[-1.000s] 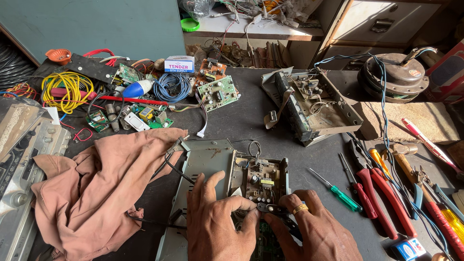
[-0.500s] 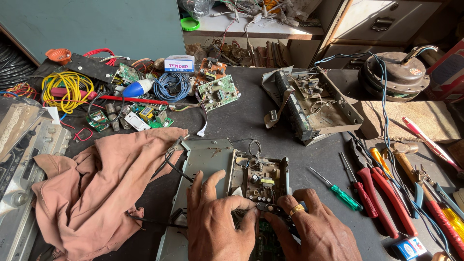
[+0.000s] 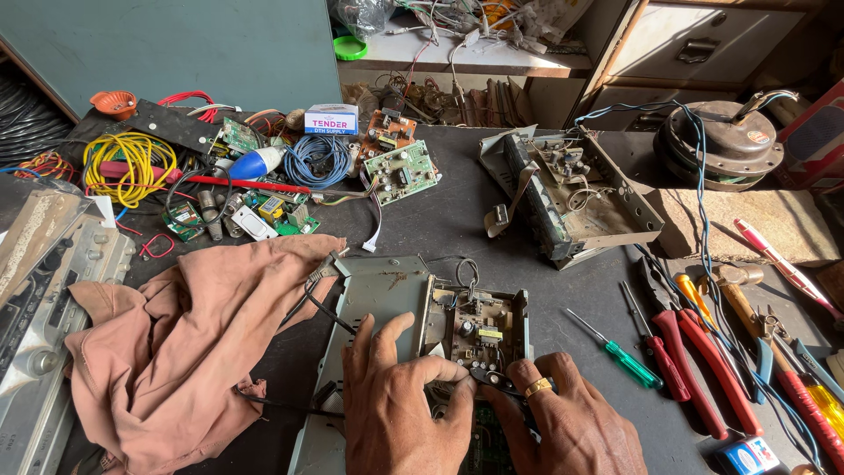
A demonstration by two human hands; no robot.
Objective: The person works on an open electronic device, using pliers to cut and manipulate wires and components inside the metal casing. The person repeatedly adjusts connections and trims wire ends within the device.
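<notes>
An opened grey metal device case lies at the near edge of the dark workbench, with a small circuit board of capacitors and coils seated in its right half. My left hand rests on the case, fingers spread, fingertips touching the board's near left edge. My right hand, wearing a gold ring, presses its fingertips against the board's near right edge. Both hands hold the board area; what is under the palms is hidden.
A pink cloth lies left of the case. A green screwdriver and red-handled pliers lie right. Farther back sit an open metal chassis, a green circuit board, a yellow wire coil and a round motor.
Both hands stay on the board; the fingers have shifted only slightly along its near edge. Nothing else has moved.
</notes>
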